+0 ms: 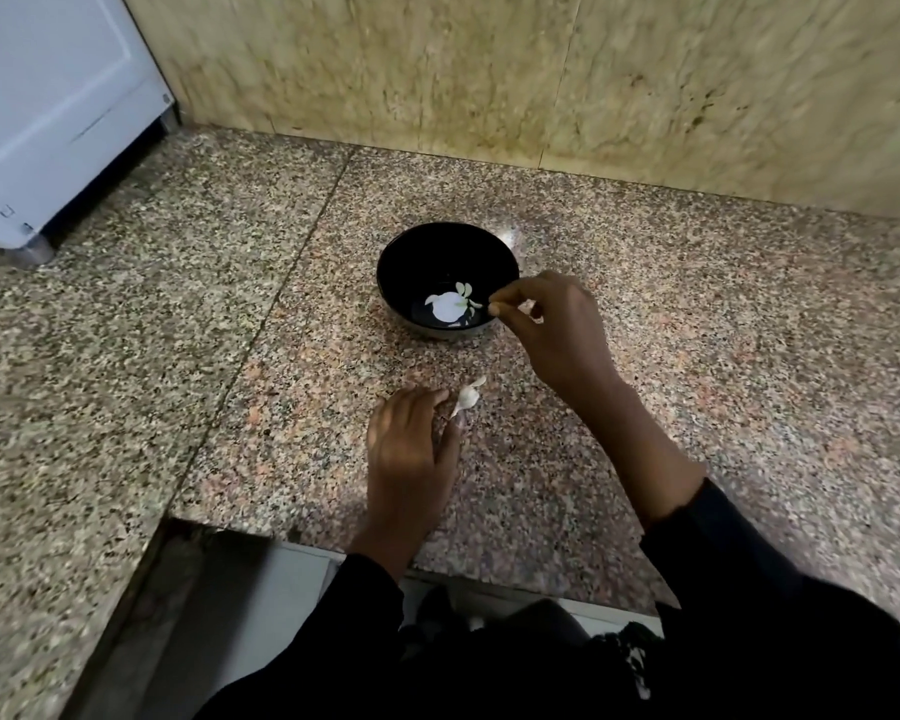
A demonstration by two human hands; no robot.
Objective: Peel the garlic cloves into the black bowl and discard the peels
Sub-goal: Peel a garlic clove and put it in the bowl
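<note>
A black bowl [447, 279] stands on the granite counter, with a few pale peeled cloves [466, 294] lying inside beside a bright reflection. My right hand [554, 330] hovers at the bowl's right rim, its thumb and forefinger pinching a small pale piece over the edge. Below the bowl, my left hand [410, 441] rests on the counter, fingertips touching a white garlic piece with papery skin [467, 396]. Whether the left fingers actually pinch it is unclear.
The speckled granite counter [178, 330] forms an L with a cut-out edge at the bottom left [178, 537]. A white appliance [48, 111] stands at the far left. A beige stone wall [541, 80] closes the back.
</note>
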